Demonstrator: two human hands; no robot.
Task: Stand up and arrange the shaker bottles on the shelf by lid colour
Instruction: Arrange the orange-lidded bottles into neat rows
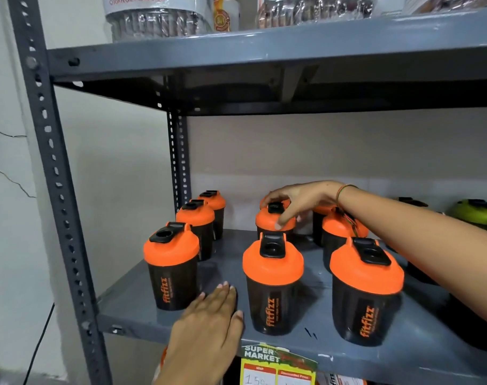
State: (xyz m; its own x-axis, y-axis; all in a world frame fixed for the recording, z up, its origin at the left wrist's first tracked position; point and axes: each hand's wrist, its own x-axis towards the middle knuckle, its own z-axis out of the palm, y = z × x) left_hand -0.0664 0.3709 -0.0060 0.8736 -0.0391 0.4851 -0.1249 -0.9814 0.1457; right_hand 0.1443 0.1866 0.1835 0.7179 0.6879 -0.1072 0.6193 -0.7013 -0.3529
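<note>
the grey metal shelf (131, 307) carries upright black shakers with orange lids in three rows running front to back. at the far right stands a green-lidded shaker (477, 213), partly cut off. the right hand (295, 202) reaches in over the middle row, fingers curled on the lid of a rear shaker (274, 222). the left hand (209, 315) lies flat and open on the shelf's front edge, between the two nearest shakers. a price tag (278, 365) hangs below.

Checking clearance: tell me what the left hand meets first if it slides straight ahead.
Probably nothing soon: the left hand points into the gap between two front orange-lidded shakers; depth is unclear.
</note>
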